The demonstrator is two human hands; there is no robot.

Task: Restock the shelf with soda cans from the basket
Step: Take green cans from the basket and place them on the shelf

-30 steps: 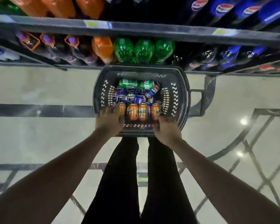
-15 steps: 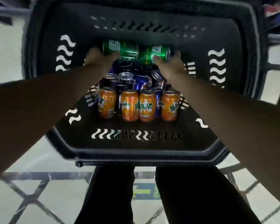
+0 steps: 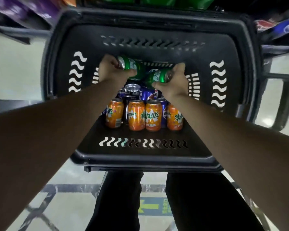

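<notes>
A black plastic basket (image 3: 232, 97) sits on the floor in front of me, holding soda cans. My left hand (image 3: 112, 71) grips a green can (image 3: 132, 66) at the far side of the basket, tilted with its top toward my palm. My right hand (image 3: 175, 82) grips a second green can (image 3: 158, 76), also tilted. Both cans are lifted slightly above the pile. Several orange cans (image 3: 136, 115) stand upright in a row at the near side. Blue and dark cans (image 3: 148, 95) lie jumbled behind them.
Shelf bottles show blurred along the top edge: purple ones (image 3: 23, 9) at left, green ones (image 3: 157, 0) in the middle, blue ones (image 3: 287, 25) at right. The basket's handle (image 3: 287, 100) sticks out to the right. My legs (image 3: 157, 197) stand on pale floor tiles.
I bent down from gripping the basket's near rim to reaching inside. Both hands have closed round the two green cans and raised them a little, tilting them.
</notes>
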